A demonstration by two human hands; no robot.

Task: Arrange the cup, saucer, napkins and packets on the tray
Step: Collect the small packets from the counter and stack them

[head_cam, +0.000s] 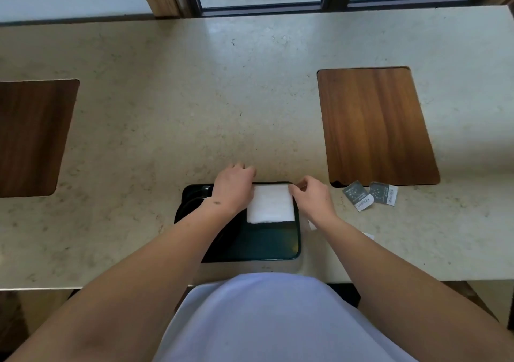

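A dark green tray (267,244) lies on the pale stone counter right in front of me. A white folded napkin stack (271,203) lies in its far right corner. My left hand (233,186) rests at the stack's left edge, fingers curled over the tray's far rim. At the stack's far right corner my right hand (311,196) pinches the napkin. Dark round shapes (192,200) show on the tray's left side under my left forearm; I cannot tell whether they are the cup and saucer. Two grey packets (358,199) (383,194) lie on the counter right of the tray.
A wooden inset panel (375,125) sits in the counter at the right, another (30,136) at the left. A scrap of white paper (313,224) shows beside my right forearm. A window runs along the counter's far edge.
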